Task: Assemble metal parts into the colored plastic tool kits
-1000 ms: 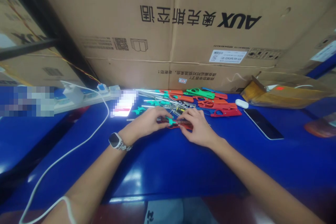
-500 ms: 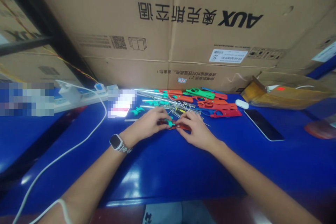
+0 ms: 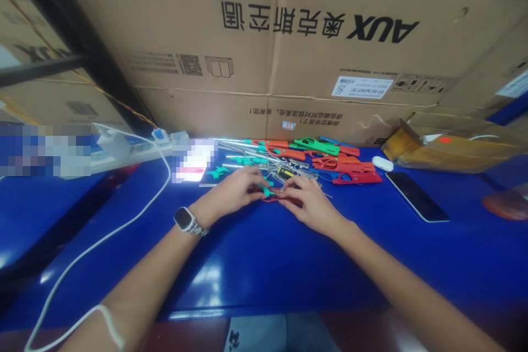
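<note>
My left hand (image 3: 241, 190), with a watch (image 3: 185, 220) on its wrist, is closed in a pinch on a small green trigger piece (image 3: 266, 191). That piece sits at a red lighter casing (image 3: 271, 198) lying low over the table. My right hand (image 3: 307, 201) is closed on the right part of the same casing, thumb and fingertips together. Fingers hide most of the casing. Just beyond my hands lie loose green triggers (image 3: 217, 172), metal parts and a black-and-yellow part (image 3: 284, 172). Assembled-looking orange lighters (image 3: 270, 144) with long metal tubes lie behind them.
Red casings (image 3: 357, 176) and green casings (image 3: 315, 146) are piled right of centre. A white case (image 3: 382, 164), a phone (image 3: 416, 196) and an open cardboard box (image 3: 454, 148) are farther right. A lit screen (image 3: 193, 162), power strip (image 3: 111, 157) and white cable (image 3: 91, 239) lie left.
The view has shifted slightly, so the background sits a little farther right. Both hands stay together at the red casing, with only small finger movement around the green trigger.
</note>
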Tool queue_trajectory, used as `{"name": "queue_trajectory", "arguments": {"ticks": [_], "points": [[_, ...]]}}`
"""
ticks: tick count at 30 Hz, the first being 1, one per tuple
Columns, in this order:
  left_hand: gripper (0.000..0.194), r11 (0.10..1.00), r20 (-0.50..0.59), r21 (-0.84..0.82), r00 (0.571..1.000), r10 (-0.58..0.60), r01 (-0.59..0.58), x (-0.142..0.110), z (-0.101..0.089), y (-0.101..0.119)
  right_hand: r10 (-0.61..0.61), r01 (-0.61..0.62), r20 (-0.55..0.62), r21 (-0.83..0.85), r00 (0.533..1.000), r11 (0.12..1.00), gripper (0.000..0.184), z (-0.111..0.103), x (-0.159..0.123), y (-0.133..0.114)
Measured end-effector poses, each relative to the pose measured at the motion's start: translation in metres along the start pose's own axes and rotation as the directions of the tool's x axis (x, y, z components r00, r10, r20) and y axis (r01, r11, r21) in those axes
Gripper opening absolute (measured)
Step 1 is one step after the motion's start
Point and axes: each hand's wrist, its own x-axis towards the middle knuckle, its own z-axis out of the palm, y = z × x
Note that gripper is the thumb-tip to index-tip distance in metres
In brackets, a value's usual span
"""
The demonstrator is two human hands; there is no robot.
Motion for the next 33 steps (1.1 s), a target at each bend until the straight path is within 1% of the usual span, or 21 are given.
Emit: {"name": "queue_trajectory", "arguments": {"ticks": [6, 16, 20, 28, 33], "points": [[0.020, 1.000, 0.011, -0.003, 1.000, -0.004, 0.004, 0.0012, 0.0014, 0.0007, -0.007, 0.006, 0.002, 0.012, 1.000, 1.000, 0.012, 0.0004, 0.0010, 0.0016], [0.019, 0.998, 0.009, -0.061, 1.000, 0.005, -0.005, 0.0022, 0.0041, 0.0039, 0.008, -0.008, 0.003, 0.039, 1.000, 0.999, 0.009, -0.0004, 0.0016, 0.0023], [0.013, 0.998, 0.022, -0.054, 1.000, -0.021, 0.022, 0.0015, 0.0027, 0.0073, 0.014, -0.015, 0.013, 0.047, 1.000, 0.999, 0.009, -0.0006, 0.0025, 0.0026], [0.013, 0.997, -0.005, -0.073, 1.000, 0.022, -0.022, 0.0013, 0.0049, 0.0034, 0.007, -0.008, 0.013, 0.047, 1.000, 0.999, 0.008, -0.0004, 0.0025, 0.0040], [0.012, 0.997, 0.009, -0.078, 1.000, 0.025, -0.024, 0.0016, 0.0047, 0.0040, 0.007, -0.008, 0.012, 0.061, 1.000, 0.998, 0.007, 0.0005, 0.0019, 0.0054]]}}
